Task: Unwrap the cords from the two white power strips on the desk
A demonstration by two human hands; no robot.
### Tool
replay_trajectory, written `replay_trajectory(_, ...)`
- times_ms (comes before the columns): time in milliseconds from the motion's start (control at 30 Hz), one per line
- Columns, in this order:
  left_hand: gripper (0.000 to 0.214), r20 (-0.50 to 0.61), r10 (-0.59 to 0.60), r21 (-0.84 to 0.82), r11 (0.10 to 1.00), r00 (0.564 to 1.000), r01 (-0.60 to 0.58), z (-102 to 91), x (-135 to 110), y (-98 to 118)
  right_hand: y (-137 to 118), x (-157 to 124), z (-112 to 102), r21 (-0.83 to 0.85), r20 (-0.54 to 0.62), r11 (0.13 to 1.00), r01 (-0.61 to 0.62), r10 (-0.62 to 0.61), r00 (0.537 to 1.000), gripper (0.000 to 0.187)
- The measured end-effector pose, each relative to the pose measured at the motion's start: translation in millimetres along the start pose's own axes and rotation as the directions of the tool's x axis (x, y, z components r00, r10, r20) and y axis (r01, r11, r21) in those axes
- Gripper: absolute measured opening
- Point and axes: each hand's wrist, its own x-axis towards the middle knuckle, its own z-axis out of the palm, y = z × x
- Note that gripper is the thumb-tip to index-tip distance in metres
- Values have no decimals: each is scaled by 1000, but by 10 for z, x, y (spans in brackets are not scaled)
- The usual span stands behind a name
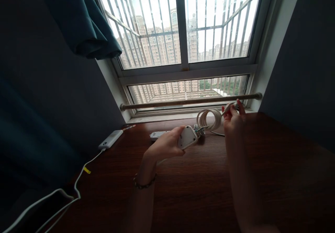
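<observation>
My left hand (pixel 166 144), with a beaded bracelet on the wrist, is closed around a white power strip (pixel 187 137), its rounded end turned up toward me. A white cable coil (pixel 209 119) hangs in loops just beyond that end, held off the desk. At the right, my right hand (pixel 233 116) pinches the plug end of the cable (pixel 229 107) near the window rail. Its exact shape is partly hidden by my fingers. Behind my left hand a second white strip-shaped piece (pixel 157 134) lies on the desk; whether it joins the held one I cannot tell.
The dark wooden desk (pixel 193 191) reaches to the window sill. A white power bank (pixel 111 139) lies at the left, with a white cable (pixel 78 182) running down from it. A horizontal rail (pixel 183 102) crosses before the window. A blue curtain (pixel 89 27) hangs upper left.
</observation>
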Motion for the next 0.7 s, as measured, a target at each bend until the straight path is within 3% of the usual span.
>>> replay_trajectory(167, 67, -91, -13, 107, 994, 996, 22, 6, 19, -171, -43, 54, -63, -172, 158, 985, -2, 29, 987, 51)
replay_trajectory(300, 57, -172, -66, 305, 945, 983, 117, 42, 16, -528, -64, 46, -315, -560, 308, 828, 23, 182, 934, 38)
replay_trajectory(400, 51, -150, 2, 437, 897, 989, 64, 155, -19, -794, -70, -48, -631, -704, 411, 709, 45, 356, 839, 35)
replay_trajectory(567, 66, -84, 36, 420, 908, 996, 3, 497, -111, -1024, -114, -198, -1139, -786, 564, 593, 174, 574, 593, 43)
replay_trajectory(700, 68, -34, 30, 308, 951, 999, -18, 746, -144, -1089, -158, -194, -1382, -764, 644, 508, 398, 556, 525, 32)
